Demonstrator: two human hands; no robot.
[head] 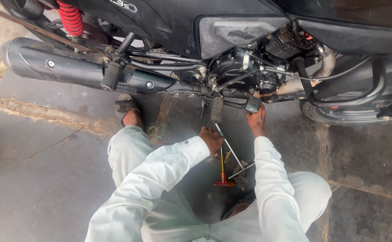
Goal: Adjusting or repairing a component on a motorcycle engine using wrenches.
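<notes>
The left hand (211, 139) has its fingers closed around a long T-handle wrench (228, 148) under the motorcycle's footpeg (217, 109), while the right hand (257, 121) grips under the brake pedal (252, 104), so the wrench might slip off the hidden bolt.

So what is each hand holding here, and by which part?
Left hand grips a long metal T-handle wrench near its upper end. Right hand rests at the brake pedal; whether it grips cannot be told.

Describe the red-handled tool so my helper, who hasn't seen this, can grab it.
Start at the motorcycle's black exhaust and drop to the stone floor between the person's knees. There lies a T-handle wrench, beside a plain steel one; only it has a red crossbar.
</notes>
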